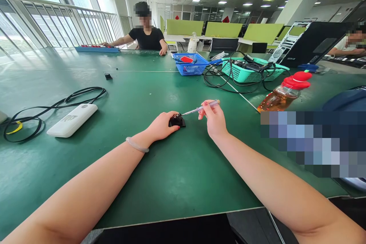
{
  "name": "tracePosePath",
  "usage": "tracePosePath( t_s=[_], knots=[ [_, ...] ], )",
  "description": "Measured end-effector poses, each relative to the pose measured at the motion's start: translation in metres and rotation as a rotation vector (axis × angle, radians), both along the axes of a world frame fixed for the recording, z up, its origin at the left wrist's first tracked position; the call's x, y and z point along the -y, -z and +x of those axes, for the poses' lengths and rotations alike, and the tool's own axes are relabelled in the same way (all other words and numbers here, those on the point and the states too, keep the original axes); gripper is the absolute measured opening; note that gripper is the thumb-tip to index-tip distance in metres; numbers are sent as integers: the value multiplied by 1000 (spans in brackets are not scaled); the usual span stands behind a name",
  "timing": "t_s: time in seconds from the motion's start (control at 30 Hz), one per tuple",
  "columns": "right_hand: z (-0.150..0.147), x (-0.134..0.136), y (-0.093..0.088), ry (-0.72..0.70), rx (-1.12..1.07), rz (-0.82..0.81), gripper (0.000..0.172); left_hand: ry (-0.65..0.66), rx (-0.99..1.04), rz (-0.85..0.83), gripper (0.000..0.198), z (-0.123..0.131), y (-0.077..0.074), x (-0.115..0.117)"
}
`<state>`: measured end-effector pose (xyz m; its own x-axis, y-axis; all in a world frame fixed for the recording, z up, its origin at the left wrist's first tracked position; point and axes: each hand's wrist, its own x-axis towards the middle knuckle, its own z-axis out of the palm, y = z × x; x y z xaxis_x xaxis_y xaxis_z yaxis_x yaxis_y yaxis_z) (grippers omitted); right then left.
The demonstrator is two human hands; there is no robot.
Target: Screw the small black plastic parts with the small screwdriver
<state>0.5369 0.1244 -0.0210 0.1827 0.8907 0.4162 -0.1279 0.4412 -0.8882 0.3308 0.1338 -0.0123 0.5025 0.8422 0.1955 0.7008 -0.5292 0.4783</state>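
Note:
My left hand rests on the green table, its fingers curled over a small black part and holding it down. A pale bracelet sits on that wrist. My right hand pinches a clear-handled screwdriver, whose metal tip reaches the top of the black part. Both hands are near the middle of the table, a short way apart.
A white power bank with a looped black cable lies at left. A blue basket, a teal basket with cables and a red-capped bottle stand behind. One person sits at the far side, another at right.

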Motion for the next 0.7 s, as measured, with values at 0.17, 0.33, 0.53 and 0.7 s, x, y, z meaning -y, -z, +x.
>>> tracePosePath(
  t_s=[0.17,0.33,0.53,0.7],
  knots=[
    [3,0,-1,57,-32,-11,27,2,-3,3,45,0,0,1],
    [1,4,-5,-27,-35,25,30,13,4,1,44,0,0,0],
    [-5,8,-5,-120,56,-17,32,25,13,3,43,0,0,0],
    [-5,10,-7,-70,88,21,32,4,5,0,47,0,0,-1]
  ],
)
